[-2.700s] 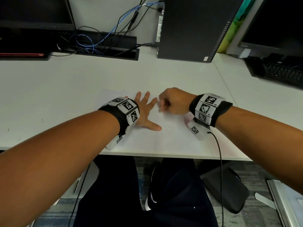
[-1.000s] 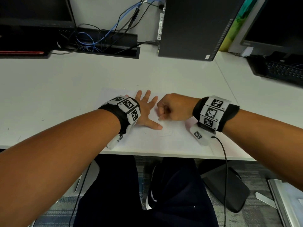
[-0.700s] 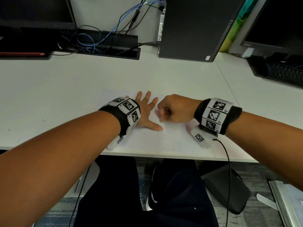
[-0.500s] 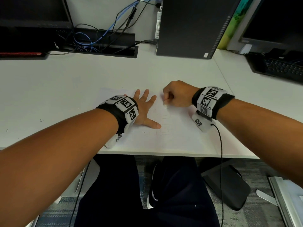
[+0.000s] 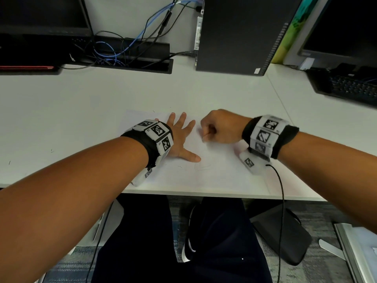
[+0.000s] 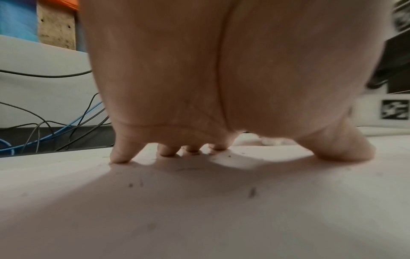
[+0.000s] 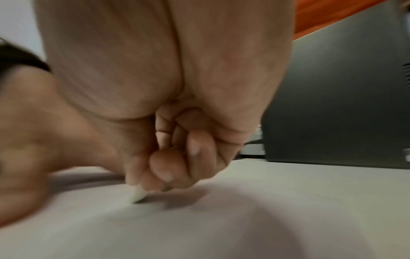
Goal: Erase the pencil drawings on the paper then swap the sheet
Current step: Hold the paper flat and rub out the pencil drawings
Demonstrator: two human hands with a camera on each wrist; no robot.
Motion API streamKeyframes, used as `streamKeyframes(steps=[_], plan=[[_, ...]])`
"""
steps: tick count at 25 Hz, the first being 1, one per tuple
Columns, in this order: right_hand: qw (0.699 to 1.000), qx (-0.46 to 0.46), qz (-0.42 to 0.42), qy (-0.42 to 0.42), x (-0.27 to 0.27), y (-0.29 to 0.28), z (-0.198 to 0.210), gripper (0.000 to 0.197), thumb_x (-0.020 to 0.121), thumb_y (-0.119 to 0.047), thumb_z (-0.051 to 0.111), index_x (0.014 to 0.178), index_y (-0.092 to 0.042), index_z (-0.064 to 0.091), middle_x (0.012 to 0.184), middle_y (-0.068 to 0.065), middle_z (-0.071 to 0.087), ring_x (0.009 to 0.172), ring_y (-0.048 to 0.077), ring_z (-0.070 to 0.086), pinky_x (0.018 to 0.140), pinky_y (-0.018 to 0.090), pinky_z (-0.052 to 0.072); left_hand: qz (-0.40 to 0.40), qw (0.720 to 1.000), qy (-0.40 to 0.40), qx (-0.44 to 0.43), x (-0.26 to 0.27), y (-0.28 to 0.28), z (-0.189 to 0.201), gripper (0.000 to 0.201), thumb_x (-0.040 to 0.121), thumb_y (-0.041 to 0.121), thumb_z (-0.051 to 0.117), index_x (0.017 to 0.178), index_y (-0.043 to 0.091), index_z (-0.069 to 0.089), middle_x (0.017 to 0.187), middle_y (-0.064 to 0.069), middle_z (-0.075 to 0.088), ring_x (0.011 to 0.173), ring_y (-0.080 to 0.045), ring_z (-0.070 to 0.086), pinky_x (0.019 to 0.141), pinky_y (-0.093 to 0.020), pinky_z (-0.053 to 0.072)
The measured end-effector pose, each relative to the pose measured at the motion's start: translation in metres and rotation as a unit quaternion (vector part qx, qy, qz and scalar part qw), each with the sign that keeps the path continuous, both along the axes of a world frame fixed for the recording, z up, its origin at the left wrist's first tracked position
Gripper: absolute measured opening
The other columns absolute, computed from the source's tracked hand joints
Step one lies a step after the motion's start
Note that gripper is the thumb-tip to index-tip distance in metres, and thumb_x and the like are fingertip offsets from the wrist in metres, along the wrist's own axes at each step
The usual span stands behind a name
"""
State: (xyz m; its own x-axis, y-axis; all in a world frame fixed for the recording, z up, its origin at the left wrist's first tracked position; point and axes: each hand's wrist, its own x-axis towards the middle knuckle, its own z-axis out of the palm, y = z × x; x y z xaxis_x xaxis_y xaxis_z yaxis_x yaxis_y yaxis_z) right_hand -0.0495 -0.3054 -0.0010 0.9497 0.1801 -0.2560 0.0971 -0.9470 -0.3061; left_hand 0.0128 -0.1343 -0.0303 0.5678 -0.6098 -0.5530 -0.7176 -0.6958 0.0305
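Observation:
A white sheet of paper (image 5: 214, 172) lies near the front edge of the white desk (image 5: 61, 119), with faint pencil lines left near its middle. My left hand (image 5: 181, 137) lies flat on the sheet, fingers spread and straight; in the left wrist view its fingertips (image 6: 121, 157) press the paper (image 6: 199, 210), which is strewn with dark eraser crumbs. My right hand (image 5: 216, 129) is curled into a fist to the right of the left. In the right wrist view it pinches a small white eraser (image 7: 138, 194) whose tip touches the paper (image 7: 244, 219).
A black computer tower (image 5: 240, 33) stands at the back, right of a black cable tray (image 5: 130, 60) full of blue and black wires. A monitor base (image 5: 30, 58) is at back left. A black keyboard (image 5: 346, 86) lies on the adjoining desk to the right.
My right hand has rubbed back and forth over the sheet: it slid away from me half a second ago and has come back nearer. The left hand has stayed flat in place.

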Motion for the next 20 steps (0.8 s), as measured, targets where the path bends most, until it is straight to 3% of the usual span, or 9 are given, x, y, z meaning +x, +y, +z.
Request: streamKeyframes(steps=[3, 7, 12, 17, 20], plan=[[0.999, 0.012, 0.037, 0.036, -0.010, 0.008, -0.006, 0.024, 0.085, -0.019, 0.071, 0.066, -0.027, 0.059, 0.063, -0.015, 0.060, 0.060, -0.003, 0.054, 0.060, 0.014, 0.040, -0.002, 1.000, -0.001, -0.001, 0.001, 0.001, 0.000, 0.125, 0.067, 0.090, 0.047, 0.151, 0.031, -0.024, 0.158, -0.001, -0.032, 0.147, -0.033, -0.023, 0.112, -0.066, 0.001], [0.998, -0.004, -0.051, -0.028, 0.008, -0.015, 0.004, 0.028, 0.085, -0.015, 0.070, 0.063, -0.027, 0.057, 0.063, -0.016, 0.056, 0.060, -0.002, 0.051, 0.065, 0.022, 0.039, 0.005, 1.000, 0.005, -0.001, 0.000, 0.000, 0.002, 0.124, 0.069, 0.088, 0.049, 0.152, 0.030, -0.023, 0.158, -0.001, -0.033, 0.146, -0.034, -0.024, 0.113, -0.065, 0.000], [0.999, 0.019, 0.002, 0.026, -0.011, 0.005, -0.002, 0.016, 0.085, -0.018, 0.070, 0.071, -0.022, 0.064, 0.061, -0.016, 0.059, 0.055, -0.005, 0.053, 0.055, 0.009, 0.036, -0.002, 1.000, -0.004, 0.002, 0.000, 0.000, 0.003, 0.124, 0.069, 0.087, 0.050, 0.152, 0.029, -0.023, 0.159, -0.003, -0.031, 0.146, -0.036, -0.022, 0.113, -0.065, 0.002], [0.999, 0.023, -0.025, 0.009, -0.008, 0.002, -0.004, 0.014, 0.087, -0.018, 0.068, 0.074, -0.019, 0.062, 0.064, -0.013, 0.057, 0.060, 0.001, 0.052, 0.058, 0.016, 0.038, -0.018, 1.000, -0.005, 0.012, -0.002, -0.011, 0.010, 0.122, 0.071, 0.084, 0.053, 0.154, 0.030, -0.018, 0.160, -0.007, -0.027, 0.146, -0.039, -0.020, 0.114, -0.062, 0.003], [0.999, 0.032, -0.014, 0.020, -0.012, 0.004, -0.008, 0.011, 0.087, -0.019, 0.067, 0.078, -0.015, 0.063, 0.070, -0.007, 0.060, 0.065, 0.008, 0.055, 0.065, 0.023, 0.047, -0.027, 1.000, 0.012, -0.009, -0.005, -0.018, 0.008, 0.114, 0.070, 0.084, 0.055, 0.155, 0.038, -0.006, 0.161, -0.005, -0.026, 0.147, -0.036, -0.021, 0.114, -0.063, 0.002]])
